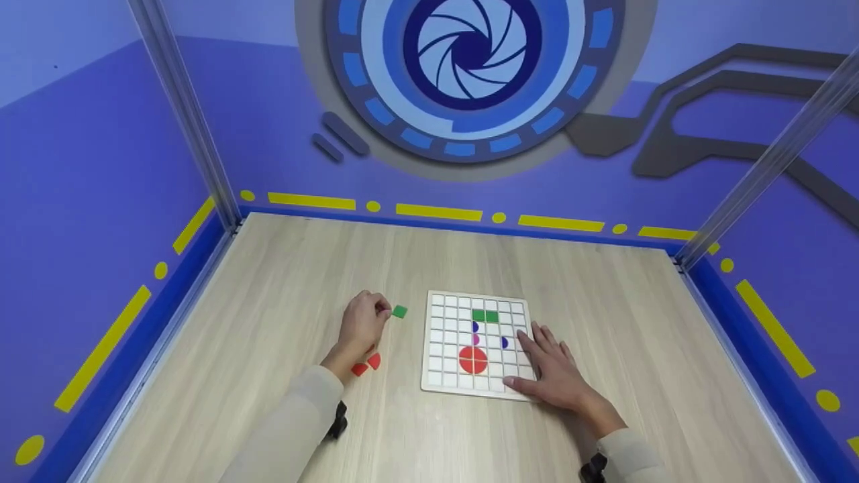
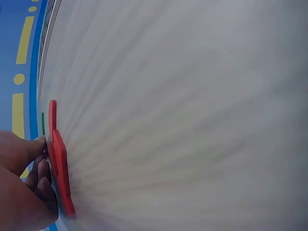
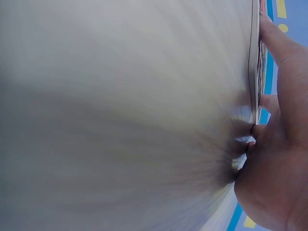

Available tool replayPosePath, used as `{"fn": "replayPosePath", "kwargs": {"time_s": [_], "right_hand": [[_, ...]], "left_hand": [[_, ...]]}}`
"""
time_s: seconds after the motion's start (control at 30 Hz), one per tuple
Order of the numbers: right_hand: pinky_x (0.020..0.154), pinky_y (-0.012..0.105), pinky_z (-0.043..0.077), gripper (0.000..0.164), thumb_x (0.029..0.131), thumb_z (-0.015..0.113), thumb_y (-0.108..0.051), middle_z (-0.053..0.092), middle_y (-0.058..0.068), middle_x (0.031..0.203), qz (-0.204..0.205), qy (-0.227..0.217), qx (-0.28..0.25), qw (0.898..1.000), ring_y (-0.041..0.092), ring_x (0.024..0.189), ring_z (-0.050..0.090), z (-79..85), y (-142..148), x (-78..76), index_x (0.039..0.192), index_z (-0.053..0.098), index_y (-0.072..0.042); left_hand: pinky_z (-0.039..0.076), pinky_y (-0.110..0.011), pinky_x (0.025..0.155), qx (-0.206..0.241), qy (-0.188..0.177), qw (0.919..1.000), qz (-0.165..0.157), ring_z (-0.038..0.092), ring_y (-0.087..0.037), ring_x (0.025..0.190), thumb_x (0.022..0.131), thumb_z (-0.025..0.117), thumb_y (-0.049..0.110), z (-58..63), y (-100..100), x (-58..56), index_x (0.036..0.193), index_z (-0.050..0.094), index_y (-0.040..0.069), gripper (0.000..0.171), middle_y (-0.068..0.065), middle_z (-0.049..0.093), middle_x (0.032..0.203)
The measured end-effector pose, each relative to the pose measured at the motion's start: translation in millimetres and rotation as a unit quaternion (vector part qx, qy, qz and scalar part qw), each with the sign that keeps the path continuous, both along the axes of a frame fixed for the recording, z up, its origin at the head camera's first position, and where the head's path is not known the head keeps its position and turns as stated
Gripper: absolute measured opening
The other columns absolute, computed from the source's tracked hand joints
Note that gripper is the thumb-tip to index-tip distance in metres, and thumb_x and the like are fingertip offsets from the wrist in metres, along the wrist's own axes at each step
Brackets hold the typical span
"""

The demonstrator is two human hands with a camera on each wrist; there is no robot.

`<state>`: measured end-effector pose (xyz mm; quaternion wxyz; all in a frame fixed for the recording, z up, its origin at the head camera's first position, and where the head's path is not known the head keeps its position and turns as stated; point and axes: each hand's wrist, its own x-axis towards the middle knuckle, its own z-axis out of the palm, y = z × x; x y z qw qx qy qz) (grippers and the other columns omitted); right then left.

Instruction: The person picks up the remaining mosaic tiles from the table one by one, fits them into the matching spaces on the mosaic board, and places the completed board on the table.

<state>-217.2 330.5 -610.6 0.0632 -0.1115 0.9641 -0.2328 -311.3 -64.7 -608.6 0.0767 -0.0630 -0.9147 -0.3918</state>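
My left hand (image 1: 364, 322) is left of the grid board (image 1: 425, 349), thumb and forefinger pinched together close to a loose green square tile (image 1: 400, 311). A small dark-pink edge shows at those fingertips in the left wrist view; most of that piece is hidden. Two red rounded pieces (image 1: 374, 361) lie beside the left wrist. My right hand (image 1: 558, 372) rests spread on the board's right edge, its thumb on the lower squares. On the board are two green squares (image 1: 485, 316), two blue half-rounds (image 1: 504, 342), a pink half-round (image 1: 476, 340) and a red circle (image 1: 473, 360) of quarter pieces.
The board lies flat on a light wooden table (image 1: 322, 268). Blue-purple panels (image 1: 268, 121) with yellow marks stand around its back and sides, with metal posts (image 1: 191, 114) at the back corners.
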Motion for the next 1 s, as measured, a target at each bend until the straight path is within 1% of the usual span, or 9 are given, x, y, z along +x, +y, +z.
{"fn": "replayPosePath", "kwargs": {"time_s": [0.2,0.5,0.73,0.83,1.0], "right_hand": [[0.124,0.067,0.003,0.106,0.089,0.068,-0.072,0.01,0.017,0.176,0.002,-0.001,0.002,1.0,0.04,0.162,0.004,-0.6,0,-0.3,0.168,0.029,-0.013],[0.124,0.067,0.003,0.106,0.089,0.068,-0.072,0.01,0.017,0.176,0.001,0.002,-0.004,1.0,0.04,0.162,0.004,-1.0,1,0.0,0.167,0.029,-0.012],[0.125,0.066,0.002,0.107,0.089,0.068,-0.072,0.009,0.017,0.176,-0.002,-0.001,0.006,1.0,0.038,0.162,0.002,-0.9,1,0.2,0.168,0.028,-0.012],[0.125,0.065,0.002,0.107,0.089,0.067,-0.073,0.008,0.016,0.176,-0.003,-0.004,0.008,1.0,0.038,0.163,0.002,-0.9,1,0.4,0.168,0.027,-0.013],[0.125,0.066,0.003,0.105,0.089,0.068,-0.072,0.01,0.017,0.176,-0.001,-0.001,-0.002,1.0,0.039,0.162,0.004,-0.8,-1,-0.1,0.167,0.03,-0.012]], "left_hand": [[0.053,-0.036,0.077,0.001,-0.013,0.9999,0.006,0.061,-0.018,0.085,0.098,0.073,0.002,0.9,0,-0.6,0.095,0.075,0.005,0.005,-0.005,0.061,0.095],[0.053,-0.037,0.079,0.011,-0.025,0.9996,0.0,0.061,-0.02,0.087,0.1,0.072,0.006,5.0,-1,3.5,0.098,0.076,0.004,0.004,-0.006,0.062,0.096],[0.052,-0.036,0.076,0.0,-0.021,0.9998,-0.008,0.059,-0.019,0.084,0.098,0.073,0.005,4.4,-2,2.8,0.095,0.075,0.007,0.004,-0.004,0.06,0.092],[0.052,-0.036,0.079,-0.005,-0.033,0.9994,-0.013,0.058,-0.019,0.086,0.101,0.07,0.006,6.1,-3,2.5,0.098,0.075,0.006,0.005,-0.004,0.06,0.094],[0.054,-0.039,0.088,-0.01,-0.077,0.9964,-0.035,0.056,-0.02,0.093,0.105,0.065,0.006,12.8,-10,4.0,0.11,0.074,0.005,0.01,-0.006,0.061,0.102]]}}
